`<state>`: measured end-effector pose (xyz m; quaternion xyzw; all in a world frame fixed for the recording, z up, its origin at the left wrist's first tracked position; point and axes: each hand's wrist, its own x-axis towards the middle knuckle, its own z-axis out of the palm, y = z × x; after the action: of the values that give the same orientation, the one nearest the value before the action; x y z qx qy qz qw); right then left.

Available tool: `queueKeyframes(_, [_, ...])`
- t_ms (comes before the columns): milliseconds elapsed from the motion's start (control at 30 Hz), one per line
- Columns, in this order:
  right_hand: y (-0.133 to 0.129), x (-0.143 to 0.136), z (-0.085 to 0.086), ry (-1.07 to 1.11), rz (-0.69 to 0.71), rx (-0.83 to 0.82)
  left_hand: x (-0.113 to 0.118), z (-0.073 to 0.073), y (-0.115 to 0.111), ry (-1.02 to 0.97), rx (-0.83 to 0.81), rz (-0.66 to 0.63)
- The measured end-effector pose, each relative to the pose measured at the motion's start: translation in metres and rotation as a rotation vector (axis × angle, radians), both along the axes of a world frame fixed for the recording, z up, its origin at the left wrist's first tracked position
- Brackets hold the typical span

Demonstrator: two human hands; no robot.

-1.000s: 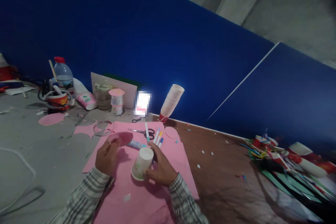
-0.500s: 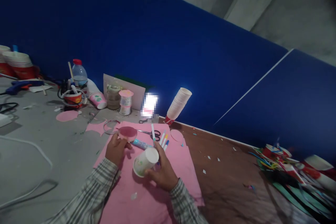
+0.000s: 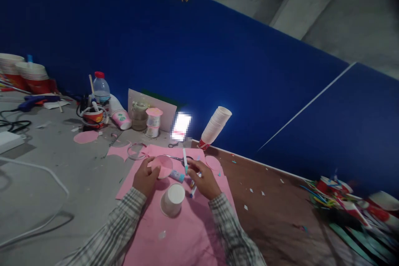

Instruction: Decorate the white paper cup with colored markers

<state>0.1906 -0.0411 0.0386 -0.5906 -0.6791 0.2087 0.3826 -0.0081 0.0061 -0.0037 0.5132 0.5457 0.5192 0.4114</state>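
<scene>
My left hand (image 3: 146,178) is closed on the edge of a pink paper disc (image 3: 163,167), thumb on top, held above the pink sheet (image 3: 190,237). Below the two hands, a white paper cup (image 3: 173,199) stands upside down on that sheet, touched by neither. My right hand (image 3: 204,179) reaches over several markers with its fingers curved and apart. Its fingertips are right beside a white marker with a teal end (image 3: 185,161); whether they touch it is unclear. A blue glue stick (image 3: 177,175) lies between the hands. Scissors (image 3: 174,158) lie behind, their handles partly covered.
Behind stand a decorated cup stack (image 3: 153,122), a jar (image 3: 139,115), a glowing blurred screen (image 3: 181,126) and a leaning stack of cups (image 3: 215,126). A tape ring (image 3: 136,151) lies at left. A white cable (image 3: 46,168) crosses the left table; craft scraps (image 3: 346,212) pile up at right.
My right hand has let go of the paper cup, which now stands upside down on the sheet, and has moved up to the markers. The left hand still holds the disc, now tilted differently.
</scene>
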Motion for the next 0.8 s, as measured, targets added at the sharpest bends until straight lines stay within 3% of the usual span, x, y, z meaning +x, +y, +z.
queueKeyframes(167, [0.039,-0.024,-0.017,-0.164,0.103,-0.086,-0.002,-0.006,0.002,0.096,0.086,0.069])
queueKeyframes(333, [0.050,-0.027,-0.018,-0.192,0.043,-0.079,-0.004,-0.006,0.003,0.183,0.128,0.090])
queueKeyframes(467, [0.040,-0.007,0.002,-0.102,-0.118,-0.042,-0.001,-0.006,-0.001,0.256,0.168,0.050])
queueKeyframes(600, [0.012,0.011,0.017,0.076,-0.231,0.004,0.005,-0.016,-0.002,0.340,0.206,-0.050])
queueKeyframes(700, [-0.007,0.012,0.015,0.207,-0.236,0.007,0.005,-0.021,0.001,0.395,0.234,-0.061])
queueKeyframes(800, [-0.014,0.009,0.008,0.335,-0.207,-0.006,-0.001,-0.015,0.003,0.419,0.298,-0.019])
